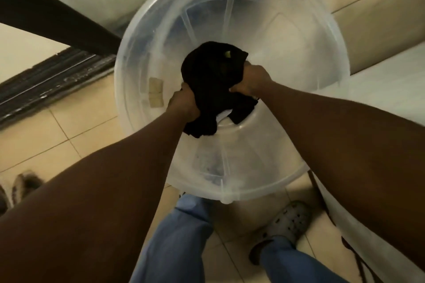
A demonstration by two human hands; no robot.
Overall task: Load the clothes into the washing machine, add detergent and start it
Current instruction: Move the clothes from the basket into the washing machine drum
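A bunched black garment (212, 80) with a small yellow-green tag hangs over the inside of a large translucent plastic basin (287, 57). My left hand (182, 104) grips its left edge. My right hand (251, 80) grips its right side. Both hands hold the cloth inside the basin's round opening. A white surface (379, 99) at the right may be the washing machine; I cannot tell for sure.
Beige floor tiles (76, 126) spread below. A dark sliding-door track (46, 80) runs at the left. My legs in blue trousers (181, 236) and a grey clog (287, 220) stand beneath the basin. Worn shoes (20, 186) lie at the far left.
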